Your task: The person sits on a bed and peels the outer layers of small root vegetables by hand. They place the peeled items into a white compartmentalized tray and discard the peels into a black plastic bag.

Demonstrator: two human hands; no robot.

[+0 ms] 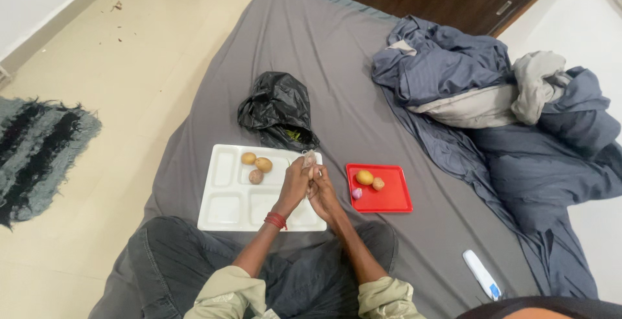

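You are peeling: both hands, left hand [295, 183] and right hand [322, 191], pinch a small onion [310, 159] above the white compartment tray [223, 210]; next, strip more skin.

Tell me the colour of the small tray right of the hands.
Bright red, in the head view: the small tray on the grey bed.

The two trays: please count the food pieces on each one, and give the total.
White divided tray: 3 potatoes
Red tray: 3 pieces, namely 2 yellowish-brown ones and 1 small pinkish one
Total: 6
The small piece between both hands is not counted.
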